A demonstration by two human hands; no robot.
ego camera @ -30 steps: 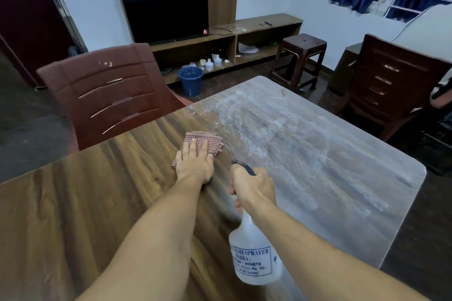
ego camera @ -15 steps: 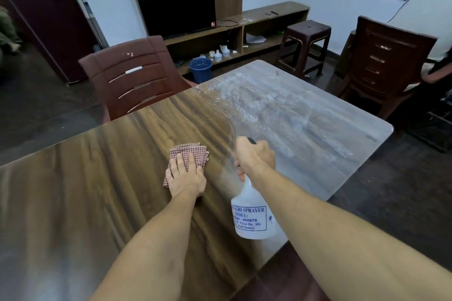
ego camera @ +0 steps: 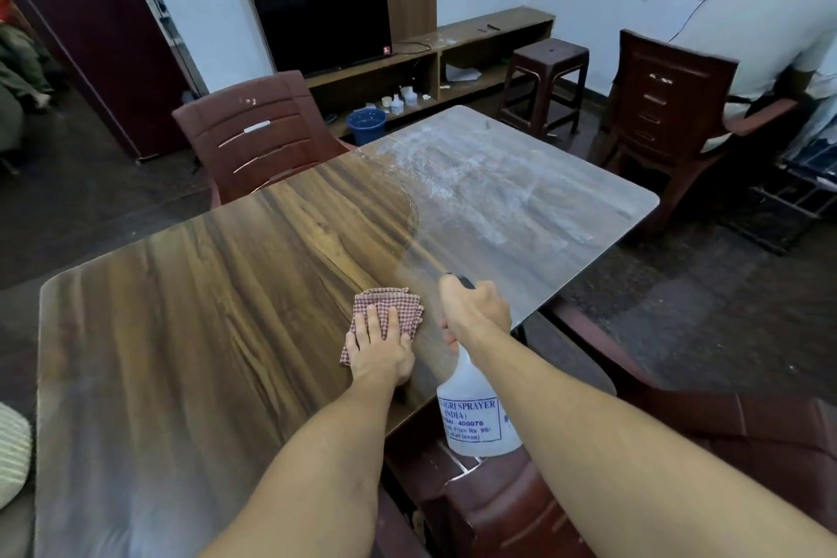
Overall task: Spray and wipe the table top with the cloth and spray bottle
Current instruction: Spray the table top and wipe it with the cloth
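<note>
A: How many hands are on the job?

B: Two. The left hand [ego camera: 379, 347] lies flat, fingers spread, pressing one checked cloth [ego camera: 388, 312] onto the wooden surface [ego camera: 181, 308] near its right edge. The right hand [ego camera: 475, 312] is clenched around the neck and trigger of one spray bottle [ego camera: 475, 417], just beside the cloth.

A: Is the bottle standing on the surface?

B: No, it hangs from the grip, its white body with the blue-printed label below the hand, past the surface's edge and over a brown chair [ego camera: 521, 507]. The black nozzle points away, toward the far end.

A: And the surface itself?

B: One top, two looks: dark glossy wood grain on the near and left part, a pale, whitish streaked film over the far right part. A curved line between them runs toward the nozzle.

A: Other things, counted?

B: Two more brown chairs, one on the far left [ego camera: 258, 136] and one on the far right [ego camera: 666, 113], one stool [ego camera: 548, 77], one blue bucket [ego camera: 366, 125], one dark television [ego camera: 324, 25].
</note>
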